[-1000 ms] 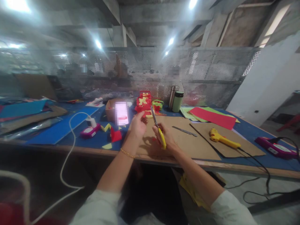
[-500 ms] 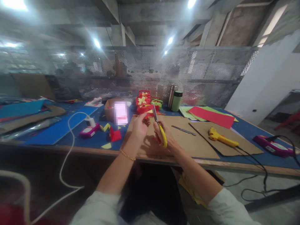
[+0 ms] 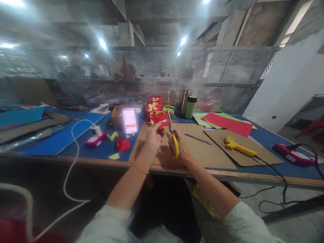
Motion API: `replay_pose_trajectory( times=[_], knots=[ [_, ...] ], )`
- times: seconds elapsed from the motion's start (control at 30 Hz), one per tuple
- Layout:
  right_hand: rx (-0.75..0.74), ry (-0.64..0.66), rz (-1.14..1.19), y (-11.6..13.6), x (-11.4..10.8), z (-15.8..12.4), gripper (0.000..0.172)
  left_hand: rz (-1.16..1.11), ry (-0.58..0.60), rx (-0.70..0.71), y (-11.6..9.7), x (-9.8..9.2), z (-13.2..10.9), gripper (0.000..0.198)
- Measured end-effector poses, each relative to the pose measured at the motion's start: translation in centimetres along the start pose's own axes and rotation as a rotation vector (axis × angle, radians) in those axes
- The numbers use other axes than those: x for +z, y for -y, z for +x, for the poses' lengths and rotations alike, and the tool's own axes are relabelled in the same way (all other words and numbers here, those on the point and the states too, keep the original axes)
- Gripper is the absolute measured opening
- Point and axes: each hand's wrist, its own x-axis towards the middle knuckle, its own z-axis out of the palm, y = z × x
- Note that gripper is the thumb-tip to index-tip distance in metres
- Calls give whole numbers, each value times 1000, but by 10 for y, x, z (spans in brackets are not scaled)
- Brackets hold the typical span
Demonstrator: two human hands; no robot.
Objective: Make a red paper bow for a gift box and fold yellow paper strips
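My right hand (image 3: 180, 148) is closed round the yellow handles of a pair of scissors (image 3: 172, 136), whose blades point up and away. My left hand (image 3: 153, 137) pinches a small red paper piece (image 3: 162, 125) right beside the blades. Both hands hover over a brown cardboard sheet (image 3: 197, 152) on the blue table (image 3: 101, 153). A thin gold bracelet (image 3: 139, 167) sits on my left wrist.
Red and yellow paper boxes (image 3: 155, 109) stand behind my hands, two flasks (image 3: 188, 106) further back. A yellow glue gun (image 3: 238, 145) with cable, a metal blade (image 3: 198, 138), coloured paper sheets (image 3: 226, 124), purple devices (image 3: 95, 140) and paper scraps (image 3: 122, 144) lie around. A mesh screen closes the back.
My hands have drawn closer together and the scissors moved slightly right and upright. The red piece now sits nearer the blades.
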Motion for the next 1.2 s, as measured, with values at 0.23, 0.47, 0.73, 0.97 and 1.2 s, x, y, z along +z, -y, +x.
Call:
replay_pose_trajectory(
  times=[0.23, 0.47, 0.73, 0.97, 1.2],
  knots=[
    [31, -68, -61, 3, -18, 8, 59, 175, 83, 72, -16, -15, 12, 26],
    [-10, 53, -819, 1, -71, 35, 26, 448, 93, -14, -69, -35, 32, 29],
    [46, 257, -1299, -2, -82, 29, 36, 760, 156, -263, -85, -59, 56, 43],
    [-30, 344, -1415, 0, -79, 23, 30, 757, 198, -131, -73, -75, 63, 54],
    [-97, 198, -1249, 21, -63, 22, 31, 772, 282, -354, -67, -59, 45, 62]
  ],
)
